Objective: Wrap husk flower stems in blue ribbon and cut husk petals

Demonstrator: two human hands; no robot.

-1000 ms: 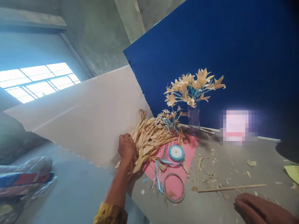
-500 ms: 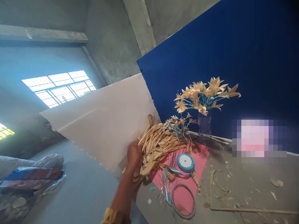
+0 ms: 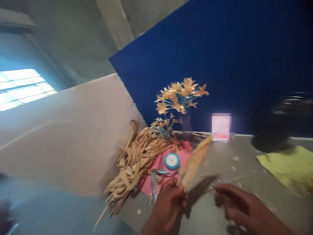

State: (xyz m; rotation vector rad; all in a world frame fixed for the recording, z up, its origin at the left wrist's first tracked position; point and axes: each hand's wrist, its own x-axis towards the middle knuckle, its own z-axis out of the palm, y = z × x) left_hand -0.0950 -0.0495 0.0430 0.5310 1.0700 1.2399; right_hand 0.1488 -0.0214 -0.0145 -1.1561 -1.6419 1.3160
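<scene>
My left hand [image 3: 168,202] is closed on the lower end of a dried husk leaf [image 3: 194,161], which slants up to the right above the grey table [image 3: 244,169]. My right hand [image 3: 242,209] hovers low at the right, blurred by motion, fingers partly curled toward the leaf's base. A pile of dried husk leaves [image 3: 133,164] lies at the table's left edge. Beside it a blue ribbon spool [image 3: 171,161] rests on a pink sheet [image 3: 151,182].
A vase of husk flowers on blue stems [image 3: 181,96] stands at the back against a blue board [image 3: 220,58]. A white board [image 3: 63,130] leans at the left. A yellow-green sheet [image 3: 288,166] and a dark round object [image 3: 281,124] lie at the right.
My left hand has left the husk pile and now holds a single leaf above the table. My right hand has come back into view. The camera swung right.
</scene>
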